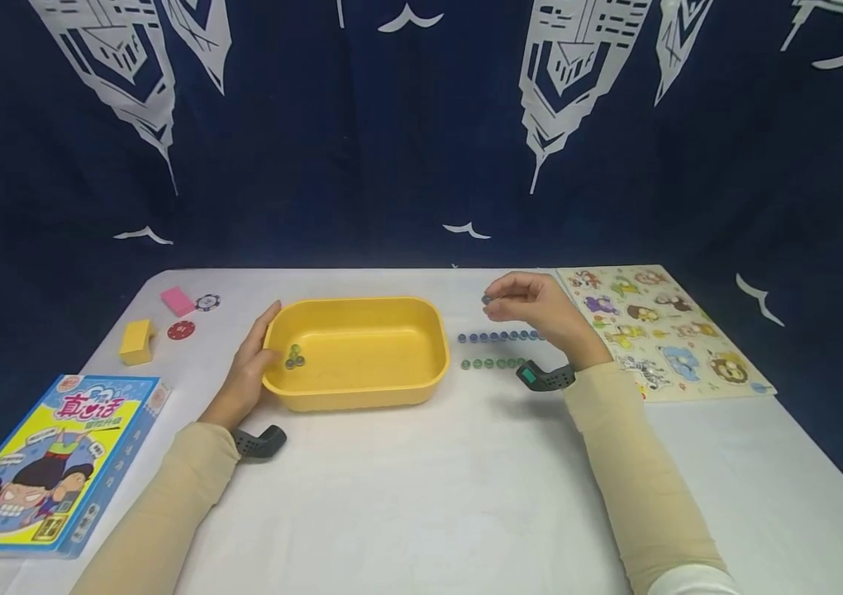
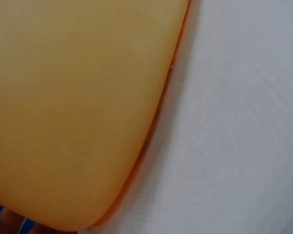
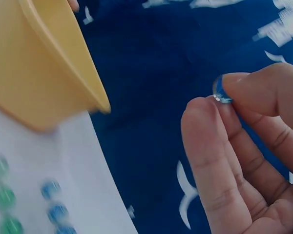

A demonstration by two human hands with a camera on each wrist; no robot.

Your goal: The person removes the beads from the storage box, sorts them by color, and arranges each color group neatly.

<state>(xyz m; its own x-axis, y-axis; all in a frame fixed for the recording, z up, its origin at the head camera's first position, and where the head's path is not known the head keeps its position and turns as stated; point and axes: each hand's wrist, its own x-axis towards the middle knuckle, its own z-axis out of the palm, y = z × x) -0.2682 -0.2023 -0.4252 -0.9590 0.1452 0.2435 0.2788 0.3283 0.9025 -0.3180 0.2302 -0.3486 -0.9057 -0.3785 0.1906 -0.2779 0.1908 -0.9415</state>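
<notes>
A yellow plastic basin [image 1: 369,355] stands in the middle of the table in the head view. My left hand [image 1: 246,368] grips its left end, with the thumb at the rim; only bits of those fingers [image 2: 7,222] show under the basin wall in the left wrist view. Several glass marbles [image 1: 295,361], green and dark, lie inside near the left wall. My right hand [image 1: 529,306] pinches a blue glass marble [image 3: 219,90] between thumb and fingertips, raised to the right of the basin. Under that hand run a row of blue marbles [image 1: 504,336] and a row of green marbles [image 1: 489,364].
An animal sticker board [image 1: 667,330] lies at the right. On the left are a boxed game [image 1: 50,463], a yellow block [image 1: 136,342], a pink block [image 1: 178,301], a red chip [image 1: 181,330] and a black-and-white chip [image 1: 208,302]. A dark blue curtain [image 1: 392,149] hangs behind the table.
</notes>
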